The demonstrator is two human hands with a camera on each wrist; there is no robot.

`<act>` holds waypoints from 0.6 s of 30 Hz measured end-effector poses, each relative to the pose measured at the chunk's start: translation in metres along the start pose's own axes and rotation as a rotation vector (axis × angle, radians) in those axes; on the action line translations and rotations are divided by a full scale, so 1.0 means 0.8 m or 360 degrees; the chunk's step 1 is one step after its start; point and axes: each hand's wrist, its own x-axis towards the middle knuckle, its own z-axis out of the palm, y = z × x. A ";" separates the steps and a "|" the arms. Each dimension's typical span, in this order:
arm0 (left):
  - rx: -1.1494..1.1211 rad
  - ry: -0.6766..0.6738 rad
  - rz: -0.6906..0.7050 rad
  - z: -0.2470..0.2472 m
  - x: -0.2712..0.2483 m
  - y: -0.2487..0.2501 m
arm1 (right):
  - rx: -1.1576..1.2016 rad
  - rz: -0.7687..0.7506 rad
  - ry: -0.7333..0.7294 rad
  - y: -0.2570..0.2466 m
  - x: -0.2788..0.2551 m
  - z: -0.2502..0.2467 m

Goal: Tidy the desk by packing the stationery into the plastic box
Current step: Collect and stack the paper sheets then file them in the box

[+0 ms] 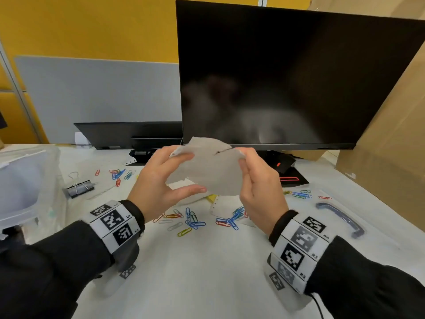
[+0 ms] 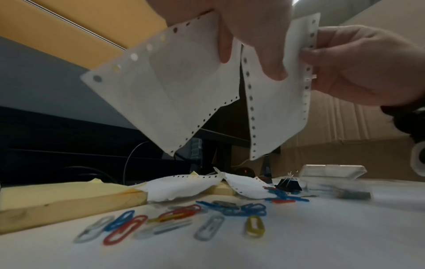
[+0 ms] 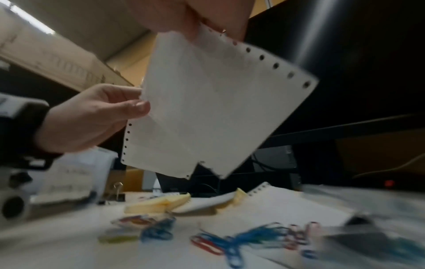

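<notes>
Held up over the middle of the table [image 1: 207, 272], well clear of the surface: a white perforated sheet [image 1: 209, 166], pin-feed holes down its edges, split along a tear running in from the top edge. Pinched at its left edge between thumb and fingertips of the left hand [image 1: 161, 183], at its right edge by the curled fingers of the right hand [image 1: 259, 189] — both hands gripping, neither one spread. Seen from the left wrist as two hanging flaps [image 2: 165, 87] with a dark gap between them. Directly below, more torn white paper [image 2: 184, 185] lying over a yellow pad [image 2: 57, 196], ringed by loose coloured paper clips [image 1: 190, 221] scattered toward the near side. Far left, at the table's edge and well apart from the hands: the clear plastic box [image 1: 20, 180], with a black binder clip [image 1: 79, 188] between it and the left hand. Close behind the sheet, a large dark monitor [image 1: 299, 77]; to the right, a leaning cardboard panel [image 1: 391, 134] closing off that side. Near the right edge, a blue handle-shaped piece [image 1: 340, 219]. Bare white surface only toward the near edge, between the two sleeves.
</notes>
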 end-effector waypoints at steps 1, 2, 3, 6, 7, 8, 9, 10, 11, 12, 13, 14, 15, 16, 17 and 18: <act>-0.0056 0.0069 0.0052 -0.001 0.000 0.001 | 0.0126 0.0057 0.0002 -0.002 0.002 0.005; -0.0105 0.0137 0.0071 -0.001 -0.001 0.004 | 0.0199 0.0104 0.0038 -0.003 0.003 0.009; -0.0135 0.0197 0.0064 -0.001 -0.002 0.007 | 0.0245 0.0160 0.0103 -0.003 0.004 0.014; -0.0179 0.0214 -0.0015 0.004 -0.002 0.019 | 0.0387 0.0412 0.0331 0.003 0.008 0.029; -0.0194 0.0183 -0.0064 0.005 -0.002 0.021 | 0.0416 0.0488 0.0388 0.006 0.010 0.033; -0.0187 0.0156 -0.0111 0.005 -0.003 0.022 | 0.0409 0.0551 0.0421 0.010 0.011 0.037; -0.0152 0.0143 -0.0145 0.004 -0.002 0.021 | 0.0357 0.0611 0.0419 0.015 0.012 0.040; -0.0106 0.0148 -0.0161 0.001 -0.001 0.019 | 0.0260 0.0698 0.0374 0.024 0.013 0.042; -0.0063 0.0175 -0.0170 -0.003 0.000 0.015 | 0.0107 0.0829 0.0273 0.035 0.014 0.042; -0.0027 0.0214 -0.0194 -0.009 0.001 0.010 | -0.0120 0.1007 0.0092 0.049 0.016 0.042; 0.0007 0.0248 -0.0227 -0.014 0.002 0.004 | -0.0395 0.1208 -0.0150 0.061 0.017 0.041; 0.0055 0.0257 -0.0247 -0.019 0.002 -0.002 | -0.0658 0.1401 -0.0379 0.075 0.019 0.038; 0.0111 0.0249 -0.0245 -0.023 0.002 -0.007 | -0.0859 0.1551 -0.0546 0.086 0.021 0.034; 0.0168 0.0227 -0.0229 -0.025 0.000 -0.011 | -0.0971 0.1654 -0.0653 0.095 0.023 0.030; 0.0205 0.0200 -0.0219 -0.026 -0.002 -0.014 | -0.0987 0.1722 -0.0709 0.102 0.025 0.028; 0.0216 0.0186 -0.0238 -0.026 -0.003 -0.015 | -0.0948 0.1766 -0.0731 0.109 0.026 0.028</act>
